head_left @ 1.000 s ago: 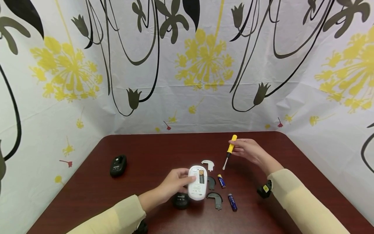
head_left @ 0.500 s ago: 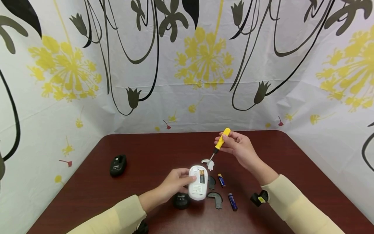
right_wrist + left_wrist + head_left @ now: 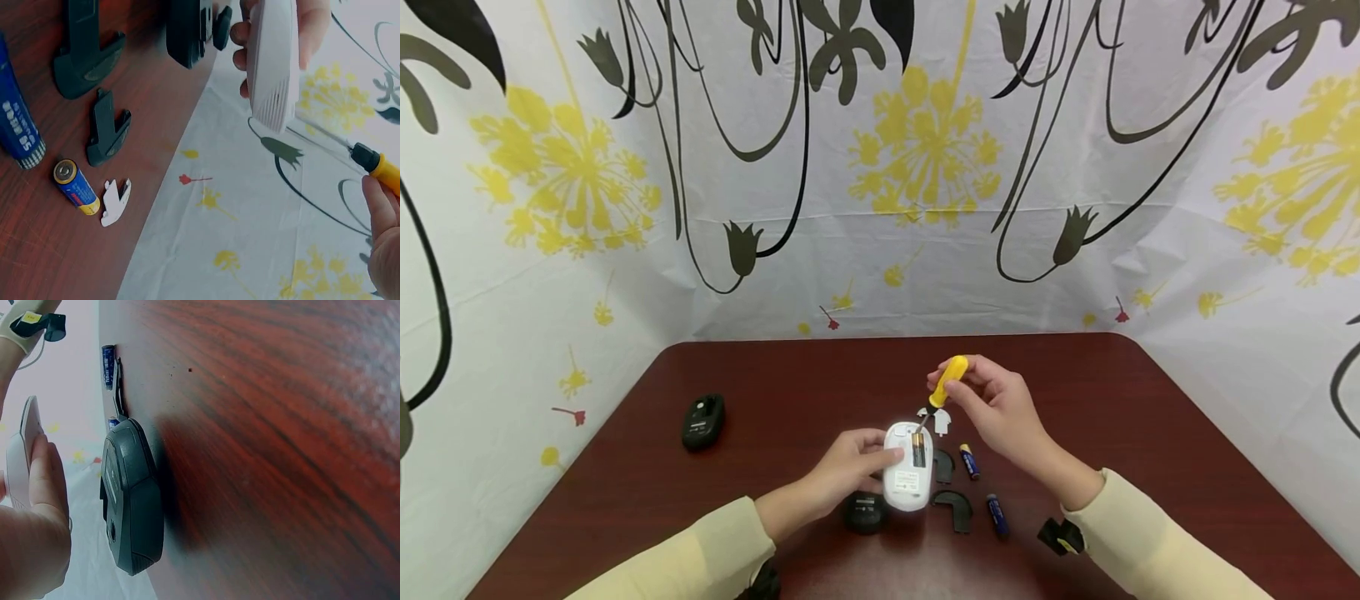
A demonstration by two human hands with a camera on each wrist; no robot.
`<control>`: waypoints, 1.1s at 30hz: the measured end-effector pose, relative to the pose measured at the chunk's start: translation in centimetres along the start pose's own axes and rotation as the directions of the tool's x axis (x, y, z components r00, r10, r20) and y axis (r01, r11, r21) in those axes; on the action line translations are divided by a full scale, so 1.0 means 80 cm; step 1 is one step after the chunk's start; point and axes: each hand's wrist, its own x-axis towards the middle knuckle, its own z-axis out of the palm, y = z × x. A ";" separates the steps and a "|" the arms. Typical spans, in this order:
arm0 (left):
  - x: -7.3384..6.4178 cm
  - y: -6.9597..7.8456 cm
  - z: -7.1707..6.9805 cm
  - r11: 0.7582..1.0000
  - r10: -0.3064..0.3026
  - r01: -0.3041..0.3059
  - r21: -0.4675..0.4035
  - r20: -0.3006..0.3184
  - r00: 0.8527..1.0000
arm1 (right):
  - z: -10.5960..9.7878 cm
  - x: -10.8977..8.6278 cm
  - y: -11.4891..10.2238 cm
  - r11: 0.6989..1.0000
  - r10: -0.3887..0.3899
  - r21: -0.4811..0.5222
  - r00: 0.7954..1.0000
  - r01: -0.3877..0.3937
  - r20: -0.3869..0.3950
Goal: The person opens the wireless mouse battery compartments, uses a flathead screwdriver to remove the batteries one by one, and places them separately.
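My left hand [image 3: 842, 468] holds a white computer mouse [image 3: 907, 492] by its side, underside up, with the thumb across it. A battery [image 3: 918, 448] lies in the mouse's uncovered slot. My right hand [image 3: 1000, 408] grips a screwdriver [image 3: 951, 379] by its yellow handle, tip at the slot's upper end in the head view. In the right wrist view the steel shaft [image 3: 322, 130] reaches to the end of the mouse. Behind the mouse on the table lies a small white cover [image 3: 942, 422].
Two blue batteries [image 3: 970, 461] and two dark curved covers [image 3: 955, 508] lie right of the mouse on the brown table [image 3: 805, 375]. One black mouse [image 3: 134, 494] sits below my left hand; another black mouse [image 3: 703, 422] lies farther left. A patterned curtain [image 3: 820, 183] stands behind.
My right hand has carried the screwdriver left and toward the white mouse, bringing its tip from beside the batteries to the slot. The left hand and mouse have hardly moved.
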 end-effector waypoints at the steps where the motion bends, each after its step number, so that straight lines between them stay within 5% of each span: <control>1: 0.000 0.000 0.000 1.000 -0.001 0.001 0.000 0.001 1.000 | 0.001 -0.001 -0.001 0.999 -0.026 -0.019 1.000 0.026 0.006; 6: 0.000 0.001 0.000 1.000 -0.002 0.002 -0.004 0.007 1.000 | 0.006 -0.007 -0.003 0.979 -0.152 -0.125 0.986 0.159 0.065; 11: 0.000 0.002 -0.001 1.000 0.005 -0.005 0.003 0.013 1.000 | 0.013 -0.011 -0.005 0.933 -0.280 -0.179 0.942 0.312 0.183; 16: -0.001 0.002 -0.002 1.000 0.014 -0.015 0.005 0.011 1.000 | 0.019 -0.010 -0.009 0.931 -0.283 -0.173 0.935 0.321 0.211; 25: 0.003 -0.001 0.000 1.000 0.013 -0.013 0.014 0.011 1.000 | 0.012 0.002 -0.009 0.995 -0.054 -0.080 0.997 0.059 0.059; 29: 0.001 -0.004 0.001 1.000 0.006 -0.007 0.022 0.011 1.000 | 0.007 0.008 -0.004 0.995 0.094 0.029 0.995 -0.095 0.035; 33: -0.001 -0.006 0.003 1.000 0.014 -0.014 0.000 0.021 1.000 | 0.001 0.014 0.004 0.959 0.256 0.125 0.967 -0.256 0.019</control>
